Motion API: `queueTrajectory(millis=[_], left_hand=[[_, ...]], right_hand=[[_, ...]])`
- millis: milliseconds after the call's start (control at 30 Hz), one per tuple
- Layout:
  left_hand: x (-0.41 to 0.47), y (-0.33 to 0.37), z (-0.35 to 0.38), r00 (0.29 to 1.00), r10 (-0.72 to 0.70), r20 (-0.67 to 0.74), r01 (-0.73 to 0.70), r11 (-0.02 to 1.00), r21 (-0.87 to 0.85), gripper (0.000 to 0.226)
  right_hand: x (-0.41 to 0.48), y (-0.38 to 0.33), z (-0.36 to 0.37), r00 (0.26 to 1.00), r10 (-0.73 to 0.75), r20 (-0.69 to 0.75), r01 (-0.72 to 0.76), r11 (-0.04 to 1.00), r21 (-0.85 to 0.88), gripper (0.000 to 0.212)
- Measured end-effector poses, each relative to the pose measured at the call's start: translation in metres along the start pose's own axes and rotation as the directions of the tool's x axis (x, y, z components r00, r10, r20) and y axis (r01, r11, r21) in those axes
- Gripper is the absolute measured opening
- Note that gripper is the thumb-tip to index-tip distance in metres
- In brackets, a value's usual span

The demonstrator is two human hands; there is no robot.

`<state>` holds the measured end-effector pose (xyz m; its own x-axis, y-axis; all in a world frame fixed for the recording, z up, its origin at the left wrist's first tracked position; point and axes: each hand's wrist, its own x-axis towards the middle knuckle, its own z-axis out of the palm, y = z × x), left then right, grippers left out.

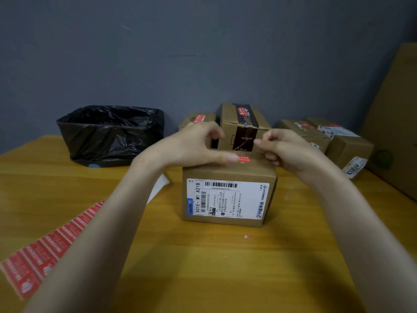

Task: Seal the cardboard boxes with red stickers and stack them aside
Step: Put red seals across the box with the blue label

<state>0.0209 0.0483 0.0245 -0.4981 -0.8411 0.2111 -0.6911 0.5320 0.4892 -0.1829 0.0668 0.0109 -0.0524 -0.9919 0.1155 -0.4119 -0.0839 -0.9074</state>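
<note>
The red sticker (243, 158) is pressed onto the cardboard box (229, 195) by the left hand (191, 144) with a straight thumb; the right hand (286, 150) fingers are curled at 3 o'clock (what they grip cannot be told); a wrinkled seal could be caused by uneven pressing.

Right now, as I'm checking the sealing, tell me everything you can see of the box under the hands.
The cardboard box is brown, roughly cubic and closed, standing upright on the wooden table. A white shipping label with barcodes covers its near face. A small red sticker lies on its top. The left hand presses its thumb at the sticker's edge; the right hand is curled at the top's right side, contact unclear.
</note>
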Motion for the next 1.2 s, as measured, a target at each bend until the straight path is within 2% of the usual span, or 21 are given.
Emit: queueTrajectory(millis=[100, 167, 267, 400, 533, 600, 633, 700, 767, 867, 967, 1067, 1100, 1200], left_hand=[[-0.002, 0.015, 0.008, 0.978, -0.005, 0.207, -0.040, 0.977, 0.211, 0.097], [0.000, 0.016, 0.015, 0.958, -0.024, 0.286, -0.072, 0.945, 0.319, 0.104], [0.002, 0.012, 0.019, 0.957, -0.021, 0.291, -0.074, 0.947, 0.312, 0.107], [0.000, 0.005, 0.012, 0.968, 0.042, 0.247, -0.082, 0.985, 0.154, 0.111], [-0.008, -0.004, -0.012, 0.982, 0.125, 0.138, -0.093, 0.971, -0.219, 0.121], [-0.012, -0.012, -0.022, 0.982, 0.160, 0.096, -0.112, 0.916, -0.384, 0.120], [-0.014, -0.016, -0.024, 0.981, 0.173, 0.084, -0.123, 0.899, -0.420, 0.117], [-0.015, -0.024, -0.024, 0.974, 0.203, 0.095, -0.132, 0.861, -0.490, 0.106], [-0.016, -0.029, -0.017, 0.969, 0.222, 0.112, -0.116, 0.803, -0.584, 0.084], [-0.016, -0.035, -0.006, 0.966, 0.238, 0.101, -0.094, 0.687, -0.721, 0.070], [-0.015, -0.040, 0.000, 0.962, 0.243, 0.121, -0.066, 0.641, -0.765, 0.070], [-0.015, -0.049, -0.001, 0.950, 0.249, 0.190, -0.016, 0.643, -0.766, 0.066], [-0.016, -0.052, -0.003, 0.948, 0.237, 0.215, 0.004, 0.661, -0.750, 0.074], [-0.017, -0.066, -0.013, 0.950, 0.112, 0.291, 0.104, 0.765, -0.636, 0.124]], right_hand=[[-0.001, 0.000, -0.004, 1.000, 0.013, 0.020, -0.014, 0.996, 0.087, 0.021], [-0.001, -0.001, -0.005, 1.000, 0.000, 0.032, -0.003, 0.993, 0.117, 0.020], [-0.002, -0.004, -0.008, 1.000, -0.013, 0.023, 0.009, 0.986, 0.164, 0.017], [-0.008, -0.011, -0.017, 0.996, -0.051, -0.071, 0.063, 0.982, 0.179, 0.014], [-0.013, -0.016, -0.031, 0.973, -0.062, -0.224, 0.129, 0.947, 0.296, 0.020], [-0.014, -0.017, -0.036, 0.972, -0.092, -0.214, 0.160, 0.931, 0.328, 0.024], [-0.015, -0.017, -0.037, 0.976, -0.139, -0.166, 0.187, 0.928, 0.322, 0.038], [-0.018, -0.017, -0.040, 0.966, -0.258, -0.013, 0.254, 0.941, 0.224, 0.084], [-0.021, -0.017, -0.039, 0.941, -0.292, 0.172, 0.278, 0.955, 0.101, 0.107], [-0.023, -0.022, -0.031, 0.902, -0.252, 0.351, 0.300, 0.950, -0.088, 0.114], [-0.025, -0.025, -0.023, 0.924, -0.243, 0.296, 0.310, 0.929, -0.202, 0.100], [-0.028, -0.030, -0.023, 0.933, -0.247, 0.264, 0.320, 0.903, -0.286, 0.101], [-0.028, -0.030, -0.025, 0.935, -0.238, 0.263, 0.320, 0.886, -0.336, 0.104], [-0.030, -0.031, -0.033, 0.942, -0.191, 0.277, 0.311, 0.806, -0.504, 0.112]])
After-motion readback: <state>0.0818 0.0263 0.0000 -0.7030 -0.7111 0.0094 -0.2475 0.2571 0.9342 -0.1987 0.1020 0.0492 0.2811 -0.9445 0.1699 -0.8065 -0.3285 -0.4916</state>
